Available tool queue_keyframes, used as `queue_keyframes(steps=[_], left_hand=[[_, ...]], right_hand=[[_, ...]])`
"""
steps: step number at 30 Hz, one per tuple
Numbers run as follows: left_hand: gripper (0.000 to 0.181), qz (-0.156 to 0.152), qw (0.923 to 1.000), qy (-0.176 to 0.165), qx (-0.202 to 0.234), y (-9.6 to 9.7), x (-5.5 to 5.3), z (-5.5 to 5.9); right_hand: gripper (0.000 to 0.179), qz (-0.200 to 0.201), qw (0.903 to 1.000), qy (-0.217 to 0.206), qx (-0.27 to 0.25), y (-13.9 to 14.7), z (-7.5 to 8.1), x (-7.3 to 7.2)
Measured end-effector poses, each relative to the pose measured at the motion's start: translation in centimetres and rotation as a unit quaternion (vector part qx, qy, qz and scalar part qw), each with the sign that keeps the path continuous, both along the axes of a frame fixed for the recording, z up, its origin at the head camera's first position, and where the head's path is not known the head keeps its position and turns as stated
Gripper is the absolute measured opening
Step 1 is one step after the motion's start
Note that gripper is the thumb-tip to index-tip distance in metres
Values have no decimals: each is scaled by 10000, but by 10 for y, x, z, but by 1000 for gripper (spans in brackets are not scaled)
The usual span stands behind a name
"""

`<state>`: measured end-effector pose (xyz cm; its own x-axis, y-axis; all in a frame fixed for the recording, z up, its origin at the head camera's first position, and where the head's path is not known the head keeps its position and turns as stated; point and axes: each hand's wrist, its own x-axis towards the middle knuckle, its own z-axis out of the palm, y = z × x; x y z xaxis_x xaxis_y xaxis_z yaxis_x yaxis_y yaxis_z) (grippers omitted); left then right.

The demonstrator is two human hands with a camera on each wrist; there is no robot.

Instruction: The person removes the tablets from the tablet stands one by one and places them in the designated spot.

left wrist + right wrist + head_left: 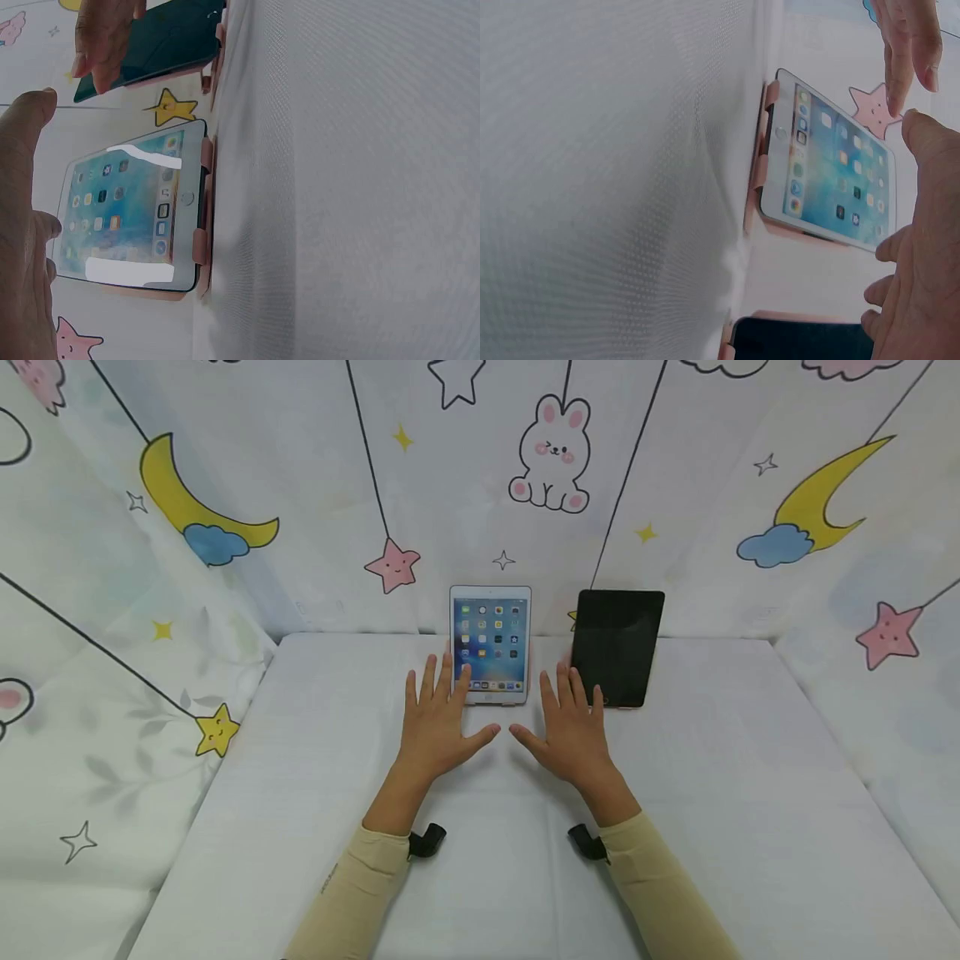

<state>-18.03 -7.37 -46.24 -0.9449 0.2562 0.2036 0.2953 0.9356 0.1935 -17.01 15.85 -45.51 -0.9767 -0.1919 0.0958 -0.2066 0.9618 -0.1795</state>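
Observation:
A white tablet [491, 643] with its home screen lit leans on a pink stand [201, 246] at the back of the table. To its right, a black tablet [618, 647] with a dark screen leans the same way. My left hand [435, 727], fingers spread and straight, hovers before the white tablet, overlapping its lower left corner in the head view. My right hand [573, 731] is spread likewise, its fingertips overlapping the black tablet's lower left side. Both thumbs point toward each other with a small gap between them. Neither hand holds anything.
White cloth covers the table [525, 860]. Behind the tablets rises a printed fabric backdrop [480, 468] with a rabbit, moons and stars. A small black device [427, 841] sits at the left wrist, another black device [587, 842] at the right.

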Motion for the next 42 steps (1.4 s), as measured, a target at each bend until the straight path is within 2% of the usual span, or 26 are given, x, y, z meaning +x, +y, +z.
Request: queue_keyframes(steps=[12,16,21,25,29,34,39,41,42], left_hand=[[107,-54,9996,10,282,2,0,1],[107,-145,9986,-16,506,2,0,3],[101,-302,9947,239,951,0,-1,9],[93,-377,9866,429,1526,-5,-5,11],[88,-359,9700,551,2340,-8,-15,9],[87,-280,9386,143,3435,-9,-27,9],[79,-102,9022,-263,4304,-10,-40,6],[75,36,8880,-343,4585,-10,-46,3],[73,119,8816,-368,4704,-11,-48,1]], right_hand=[[102,21,10000,62,-22,2,1,-2],[99,69,9996,224,-144,-1,2,-3],[90,259,9962,583,-584,-6,4,-5],[82,348,9873,830,-1308,-10,10,-9],[72,251,9694,862,-2283,-14,17,-18],[61,-217,9401,678,-3333,-19,15,-32],[46,-745,8928,485,-4415,-26,6,-45],[42,-968,8764,377,-4702,-30,2,-50],[40,-1069,8716,321,-4774,-31,1,-52]])
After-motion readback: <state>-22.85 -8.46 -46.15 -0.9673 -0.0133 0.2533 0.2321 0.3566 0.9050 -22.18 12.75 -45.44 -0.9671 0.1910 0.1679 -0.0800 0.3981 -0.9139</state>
